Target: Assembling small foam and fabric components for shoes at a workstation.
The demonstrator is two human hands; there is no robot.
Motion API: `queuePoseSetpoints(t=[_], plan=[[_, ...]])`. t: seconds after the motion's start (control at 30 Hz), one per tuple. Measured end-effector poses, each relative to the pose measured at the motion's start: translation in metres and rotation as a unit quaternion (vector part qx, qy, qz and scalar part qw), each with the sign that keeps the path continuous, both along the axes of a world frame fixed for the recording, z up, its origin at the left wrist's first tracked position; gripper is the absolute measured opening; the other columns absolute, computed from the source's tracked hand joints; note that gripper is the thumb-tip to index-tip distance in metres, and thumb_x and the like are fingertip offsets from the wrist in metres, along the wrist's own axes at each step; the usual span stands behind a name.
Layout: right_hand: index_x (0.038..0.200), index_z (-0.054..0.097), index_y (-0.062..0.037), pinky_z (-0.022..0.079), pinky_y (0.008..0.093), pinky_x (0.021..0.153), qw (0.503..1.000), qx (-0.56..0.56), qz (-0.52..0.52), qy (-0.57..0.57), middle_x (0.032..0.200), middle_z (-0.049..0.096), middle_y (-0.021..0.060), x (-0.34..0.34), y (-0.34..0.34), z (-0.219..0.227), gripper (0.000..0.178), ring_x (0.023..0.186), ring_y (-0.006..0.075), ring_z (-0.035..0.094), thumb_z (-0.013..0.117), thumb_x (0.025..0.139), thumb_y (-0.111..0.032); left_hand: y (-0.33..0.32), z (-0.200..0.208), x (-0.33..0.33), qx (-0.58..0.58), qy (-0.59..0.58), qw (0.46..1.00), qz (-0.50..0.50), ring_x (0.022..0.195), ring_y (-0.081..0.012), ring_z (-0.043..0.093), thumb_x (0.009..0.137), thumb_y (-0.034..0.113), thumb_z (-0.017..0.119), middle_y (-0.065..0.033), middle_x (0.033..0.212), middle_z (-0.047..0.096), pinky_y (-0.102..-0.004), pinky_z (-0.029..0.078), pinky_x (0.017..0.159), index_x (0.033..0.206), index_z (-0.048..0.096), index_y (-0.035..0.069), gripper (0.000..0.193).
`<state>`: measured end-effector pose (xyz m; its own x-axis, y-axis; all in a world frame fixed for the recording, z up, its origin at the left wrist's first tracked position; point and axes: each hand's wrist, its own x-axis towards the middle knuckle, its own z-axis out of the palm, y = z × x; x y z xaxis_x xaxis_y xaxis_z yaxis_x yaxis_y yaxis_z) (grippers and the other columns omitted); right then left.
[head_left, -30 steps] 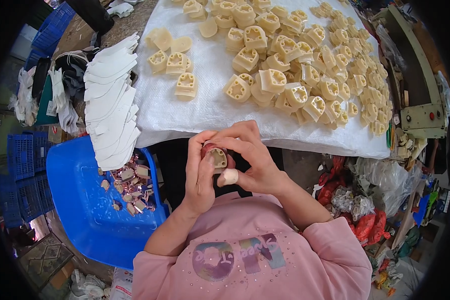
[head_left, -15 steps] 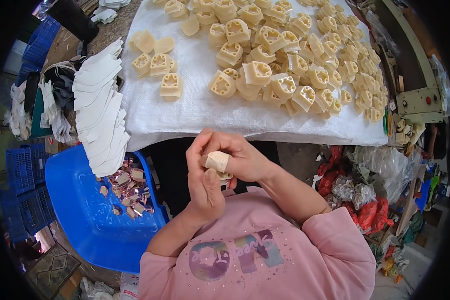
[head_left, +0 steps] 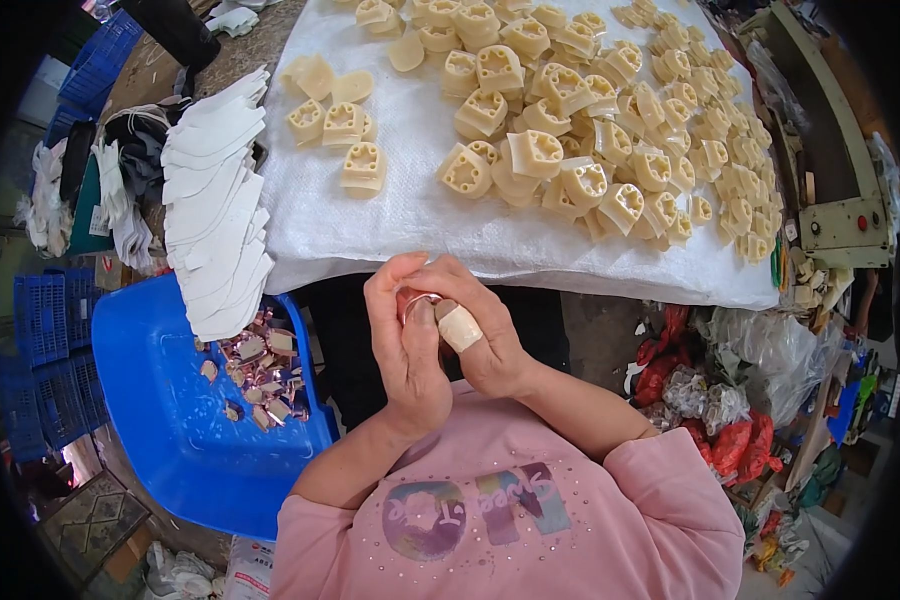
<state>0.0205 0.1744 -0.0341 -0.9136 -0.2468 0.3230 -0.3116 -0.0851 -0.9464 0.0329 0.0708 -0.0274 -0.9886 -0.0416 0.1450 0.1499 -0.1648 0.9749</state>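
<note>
My left hand (head_left: 402, 350) and my right hand (head_left: 492, 340) are cupped together in front of my chest, just off the table's near edge. Between them is a small piece with a shiny, reddish rim (head_left: 416, 300); the fingers hide most of it. Both thumbs press in at its near side. A beige wrap (head_left: 459, 327) covers my right thumb. Beyond the hands, beige heel-shaped plastic blocks (head_left: 536, 152) with holed ends are heaped on a white woven cloth (head_left: 370, 235). A few similar blocks (head_left: 364, 167) sit apart on the left.
A fan of white cut sheets (head_left: 215, 210) overhangs the table's left edge. Below it, a blue tub (head_left: 170, 430) holds several shiny pinkish pieces (head_left: 262, 370). Red and clear plastic bags (head_left: 735, 430) lie on the right, below a machine frame (head_left: 845, 225).
My hands have turned the piece and closed more tightly around it. The wrapped right thumb now points more upward to the left, and a shiny reddish edge shows. The view has shifted slightly.
</note>
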Motion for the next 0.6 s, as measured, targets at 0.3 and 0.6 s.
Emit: queuePoseSetpoints(t=[0.3,0.6], plan=[[0.126,0.046,-0.0027,0.043,0.0232,0.060,0.972,-0.061,0.042,-0.225,0.100,0.051,0.0081,-0.005,0.009,0.008,0.042,0.071,0.0086,0.050,0.038,0.097,-0.032,-0.012,-0.002,-0.008,0.251,-0.101,0.951,-0.151,0.087,-0.0137,0.053,0.094,0.056,0.024,-0.0048,0.107,0.053,-0.0279,0.044,0.069,0.143,0.015,0.015,0.065],[0.097,0.057,-0.0025,0.042,0.0333,0.052,0.961,0.247,-0.080,0.093,0.069,0.053,0.0090,-0.024,0.023,0.022,0.027,0.058,0.0227,0.053,0.061,0.084,-0.026,-0.024,-0.009,-0.020,-0.168,0.097,0.975,-0.105,0.081,-0.0182,0.055,0.090,0.063,0.027,-0.0143,0.105,0.052,-0.0295,0.045,0.067,0.140,0.011,-0.002,0.084]])
